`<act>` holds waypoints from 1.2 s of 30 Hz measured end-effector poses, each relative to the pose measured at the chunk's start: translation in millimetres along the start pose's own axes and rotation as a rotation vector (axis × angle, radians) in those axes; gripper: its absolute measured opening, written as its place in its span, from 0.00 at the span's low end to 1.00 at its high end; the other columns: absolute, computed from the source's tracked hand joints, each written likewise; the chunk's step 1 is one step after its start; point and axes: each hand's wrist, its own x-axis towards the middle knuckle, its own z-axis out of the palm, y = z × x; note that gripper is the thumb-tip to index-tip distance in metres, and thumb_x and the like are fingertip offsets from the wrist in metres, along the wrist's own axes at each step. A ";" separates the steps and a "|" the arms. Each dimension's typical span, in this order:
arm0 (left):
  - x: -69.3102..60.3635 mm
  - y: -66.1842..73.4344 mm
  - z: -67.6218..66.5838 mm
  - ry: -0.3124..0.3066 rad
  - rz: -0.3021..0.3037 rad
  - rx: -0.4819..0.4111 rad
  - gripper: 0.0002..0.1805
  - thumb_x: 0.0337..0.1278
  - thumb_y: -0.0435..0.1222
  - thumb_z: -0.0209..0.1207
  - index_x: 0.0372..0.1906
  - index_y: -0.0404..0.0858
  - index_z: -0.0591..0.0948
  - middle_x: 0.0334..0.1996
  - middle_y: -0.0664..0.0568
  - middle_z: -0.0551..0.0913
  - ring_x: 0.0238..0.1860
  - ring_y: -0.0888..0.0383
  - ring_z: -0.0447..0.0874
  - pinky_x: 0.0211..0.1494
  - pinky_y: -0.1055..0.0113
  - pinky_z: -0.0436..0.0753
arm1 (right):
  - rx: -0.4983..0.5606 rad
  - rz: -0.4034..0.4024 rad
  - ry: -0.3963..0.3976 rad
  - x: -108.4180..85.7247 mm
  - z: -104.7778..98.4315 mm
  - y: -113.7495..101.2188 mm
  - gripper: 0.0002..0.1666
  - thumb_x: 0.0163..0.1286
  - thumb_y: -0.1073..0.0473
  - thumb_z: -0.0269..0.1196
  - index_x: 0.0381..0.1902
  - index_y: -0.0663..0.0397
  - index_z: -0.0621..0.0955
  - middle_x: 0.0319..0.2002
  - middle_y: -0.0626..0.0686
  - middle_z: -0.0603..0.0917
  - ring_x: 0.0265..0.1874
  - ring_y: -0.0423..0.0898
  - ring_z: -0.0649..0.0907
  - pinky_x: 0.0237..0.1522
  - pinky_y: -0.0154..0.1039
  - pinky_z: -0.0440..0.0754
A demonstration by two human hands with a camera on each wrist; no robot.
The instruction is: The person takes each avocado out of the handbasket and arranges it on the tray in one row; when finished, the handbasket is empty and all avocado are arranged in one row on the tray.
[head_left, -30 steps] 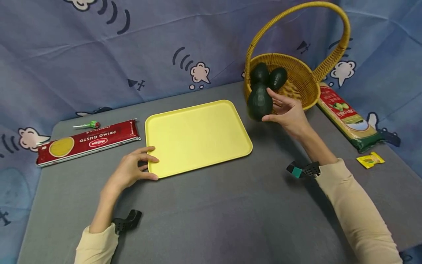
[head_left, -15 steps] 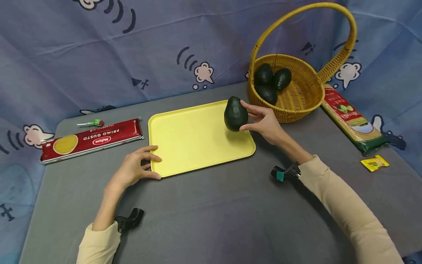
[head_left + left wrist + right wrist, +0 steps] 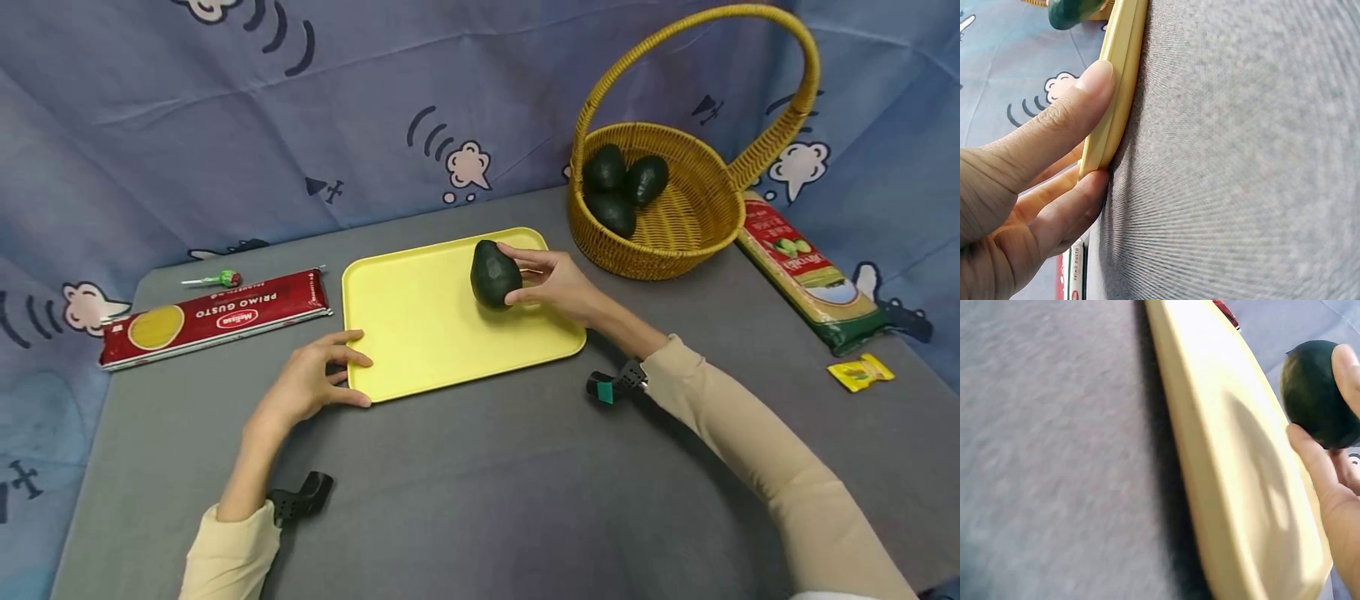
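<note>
A dark green avocado (image 3: 493, 273) is in my right hand (image 3: 558, 285), pinched between thumb and fingers over the right half of a yellow tray (image 3: 420, 333). In the right wrist view, the avocado (image 3: 1313, 394) appears raised above the tray (image 3: 1260, 487), whose surface carries a shadow. At the tray's near left corner, my left hand (image 3: 311, 377) grips the rim. The left wrist view has its thumb (image 3: 1079, 94) along the tray edge (image 3: 1116, 94) and the fingers curled at the corner. Three more avocados (image 3: 647, 180) lie in a yellow wicker basket (image 3: 693, 217).
Left of the tray lies a red spaghetti pack (image 3: 217, 318), with a green lollipop (image 3: 217, 279) behind it. A red, yellow and green packet (image 3: 813, 275) rests right of the basket, near a yellow wrapped candy (image 3: 861, 372). A patterned blue cloth (image 3: 375, 100) hangs behind the table.
My right hand has carried the avocado from the basket leftward over the tray and lowered it somewhat. The left hand stays at the tray's corner.
</note>
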 end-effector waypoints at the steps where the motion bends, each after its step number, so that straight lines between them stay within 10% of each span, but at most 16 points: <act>1: 0.0 0.0 0.3 0.002 0.000 0.003 0.24 0.31 0.30 0.77 0.42 0.29 0.85 0.63 0.36 0.70 0.62 0.40 0.70 0.50 0.58 0.83 | 0.014 0.030 -0.003 1.4 1.6 -0.4 0.44 0.52 0.72 0.72 0.68 0.58 0.69 0.65 0.59 0.72 0.56 0.49 0.79 0.52 0.37 0.82; 12: 1.0 -3.5 3.0 0.001 -0.025 -0.017 0.24 0.32 0.29 0.77 0.42 0.28 0.85 0.64 0.36 0.69 0.63 0.40 0.69 0.51 0.59 0.83 | 0.154 0.291 0.011 21.5 14.4 -6.2 0.42 0.58 0.77 0.65 0.69 0.50 0.69 0.63 0.63 0.68 0.55 0.53 0.75 0.41 0.44 0.87; 36: 2.3 -1.7 1.7 0.001 -0.027 -0.020 0.23 0.32 0.29 0.77 0.42 0.29 0.85 0.64 0.36 0.69 0.64 0.40 0.68 0.52 0.59 0.83 | 0.153 0.312 -0.096 68.2 57.4 -21.4 0.41 0.58 0.74 0.67 0.68 0.45 0.72 0.58 0.60 0.74 0.48 0.50 0.80 0.49 0.54 0.83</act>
